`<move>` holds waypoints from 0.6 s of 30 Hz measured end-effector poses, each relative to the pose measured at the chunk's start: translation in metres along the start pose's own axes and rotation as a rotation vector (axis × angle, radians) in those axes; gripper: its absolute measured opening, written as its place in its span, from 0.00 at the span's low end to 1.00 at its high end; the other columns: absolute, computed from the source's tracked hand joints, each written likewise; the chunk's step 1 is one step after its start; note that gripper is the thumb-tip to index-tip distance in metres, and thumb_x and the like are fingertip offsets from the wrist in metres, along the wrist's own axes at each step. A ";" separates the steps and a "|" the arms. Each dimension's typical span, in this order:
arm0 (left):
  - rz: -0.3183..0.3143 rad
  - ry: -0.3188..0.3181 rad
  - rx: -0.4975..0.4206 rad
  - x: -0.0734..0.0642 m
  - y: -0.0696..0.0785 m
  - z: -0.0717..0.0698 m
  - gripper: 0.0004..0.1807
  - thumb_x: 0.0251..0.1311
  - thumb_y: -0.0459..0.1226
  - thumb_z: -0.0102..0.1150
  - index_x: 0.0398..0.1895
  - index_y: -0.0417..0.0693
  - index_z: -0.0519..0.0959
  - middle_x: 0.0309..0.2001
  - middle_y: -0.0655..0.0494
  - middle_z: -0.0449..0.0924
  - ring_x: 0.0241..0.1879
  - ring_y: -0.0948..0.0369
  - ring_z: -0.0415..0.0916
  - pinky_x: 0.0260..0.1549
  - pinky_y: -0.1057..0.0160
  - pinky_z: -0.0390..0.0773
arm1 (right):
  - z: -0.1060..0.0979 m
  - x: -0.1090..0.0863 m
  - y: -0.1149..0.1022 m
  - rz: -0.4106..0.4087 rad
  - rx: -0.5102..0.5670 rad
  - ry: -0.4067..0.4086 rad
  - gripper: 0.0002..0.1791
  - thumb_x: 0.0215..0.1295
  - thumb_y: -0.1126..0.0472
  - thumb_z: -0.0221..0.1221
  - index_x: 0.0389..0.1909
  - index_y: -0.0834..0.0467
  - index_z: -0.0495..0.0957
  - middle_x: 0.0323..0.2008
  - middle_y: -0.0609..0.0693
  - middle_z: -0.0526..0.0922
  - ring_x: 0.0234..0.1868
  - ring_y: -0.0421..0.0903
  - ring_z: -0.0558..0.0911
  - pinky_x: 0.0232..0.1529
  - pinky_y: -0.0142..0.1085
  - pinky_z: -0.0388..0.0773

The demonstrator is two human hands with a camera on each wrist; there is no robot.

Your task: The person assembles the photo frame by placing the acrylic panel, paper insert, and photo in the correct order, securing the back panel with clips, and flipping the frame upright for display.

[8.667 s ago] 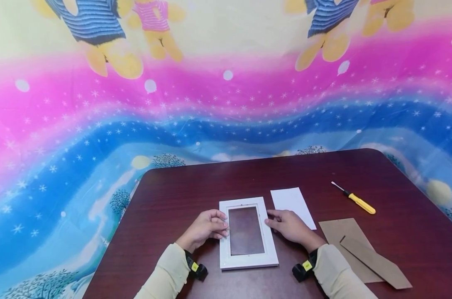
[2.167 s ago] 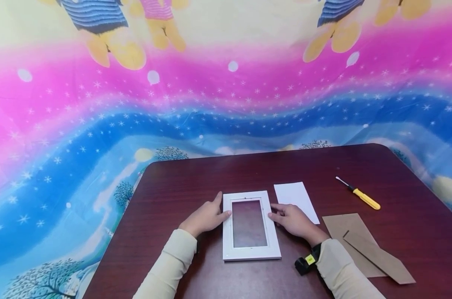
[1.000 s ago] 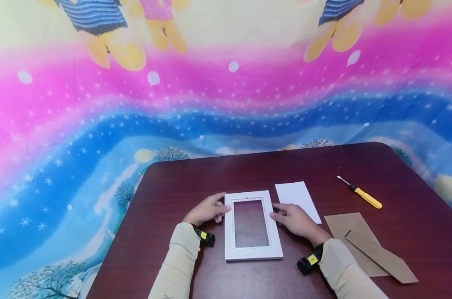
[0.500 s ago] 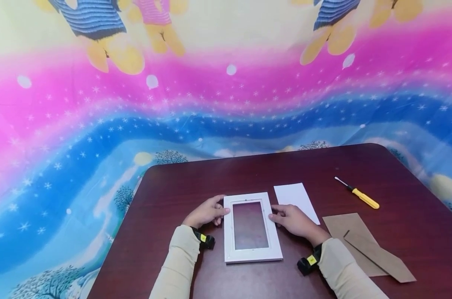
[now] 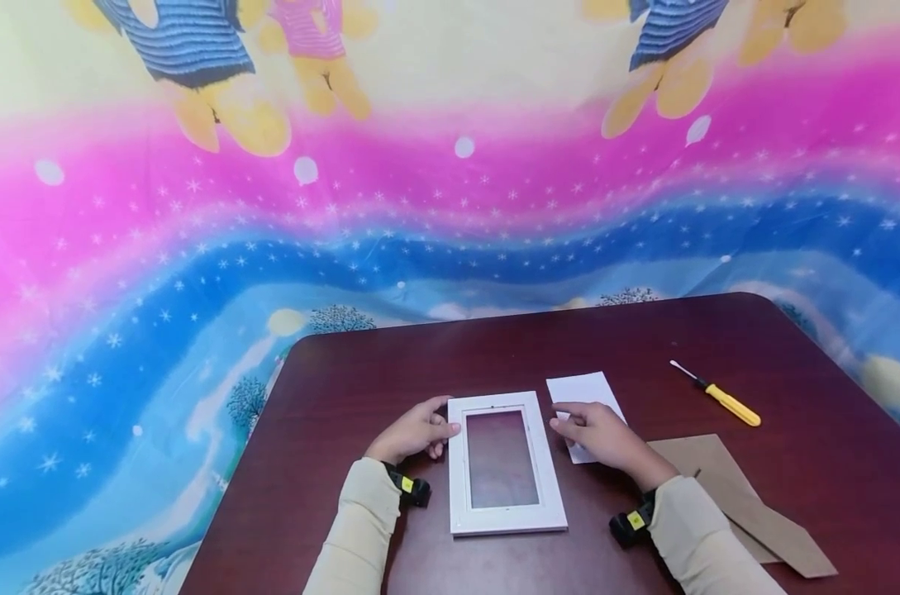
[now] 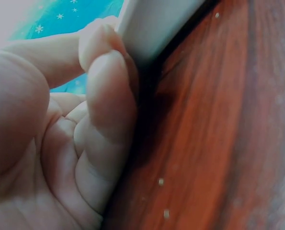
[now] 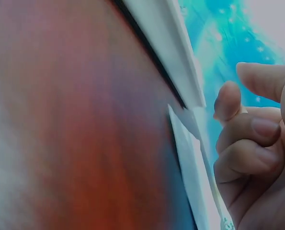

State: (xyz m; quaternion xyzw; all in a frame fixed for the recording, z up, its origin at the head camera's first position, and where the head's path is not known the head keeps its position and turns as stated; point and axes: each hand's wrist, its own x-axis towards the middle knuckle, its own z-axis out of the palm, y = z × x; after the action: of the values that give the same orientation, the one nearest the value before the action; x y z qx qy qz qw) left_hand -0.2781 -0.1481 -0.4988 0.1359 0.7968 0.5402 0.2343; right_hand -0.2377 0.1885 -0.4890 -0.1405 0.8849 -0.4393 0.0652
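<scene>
A white picture frame point(image 5: 460, 471) lies face down on the dark wooden table, its middle opening showing the tabletop. My left hand point(image 5: 412, 431) pinches the frame's left side near the upper corner, thumb on top. In the left wrist view the fingertips point(image 6: 108, 67) meet the white frame edge point(image 6: 156, 28) close over the wood. My right hand point(image 5: 602, 434) hovers over a white sheet of paper point(image 5: 579, 387), off the frame's right side, holding nothing. Its fingers point(image 7: 247, 158) are loosely bent in the right wrist view, beside the paper point(image 7: 188, 167).
A yellow-handled screwdriver point(image 5: 732, 406) lies at the right of the table point(image 5: 390, 364). Nearer, a brown backing board point(image 5: 706, 463) with a stand leg point(image 5: 784, 529) lies partly behind the right forearm. A printed cloth point(image 5: 450, 198) hangs behind the table.
My right hand has let go of the frame's right side and moved right, over the paper. My left hand, which shifted its hold earlier, still pinches the frame.
</scene>
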 end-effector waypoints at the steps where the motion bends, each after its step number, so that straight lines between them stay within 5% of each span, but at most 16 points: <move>1: 0.001 -0.001 -0.004 0.000 0.000 0.001 0.40 0.64 0.41 0.63 0.74 0.43 0.55 0.22 0.52 0.75 0.16 0.60 0.72 0.18 0.64 0.77 | -0.003 0.000 0.001 0.002 0.003 0.007 0.27 0.70 0.54 0.59 0.61 0.68 0.73 0.19 0.46 0.76 0.20 0.42 0.70 0.26 0.36 0.69; 6: 0.012 -0.005 -0.012 -0.002 0.001 0.003 0.40 0.64 0.40 0.64 0.74 0.41 0.55 0.22 0.51 0.75 0.16 0.60 0.72 0.17 0.63 0.77 | -0.013 0.001 0.007 0.010 0.023 0.046 0.22 0.69 0.55 0.59 0.57 0.67 0.76 0.19 0.48 0.76 0.16 0.43 0.65 0.24 0.36 0.67; 18: 0.016 -0.002 0.004 0.000 -0.002 -0.001 0.40 0.64 0.40 0.63 0.74 0.41 0.55 0.21 0.52 0.74 0.16 0.60 0.72 0.18 0.63 0.78 | -0.019 0.012 0.022 0.041 0.011 0.082 0.21 0.67 0.56 0.62 0.55 0.66 0.78 0.22 0.47 0.77 0.23 0.45 0.70 0.27 0.36 0.67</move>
State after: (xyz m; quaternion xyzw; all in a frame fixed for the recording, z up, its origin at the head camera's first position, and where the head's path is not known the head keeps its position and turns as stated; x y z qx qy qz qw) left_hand -0.2788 -0.1494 -0.5002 0.1435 0.7965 0.5403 0.2304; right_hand -0.2578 0.2120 -0.4948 -0.1041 0.8870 -0.4482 0.0387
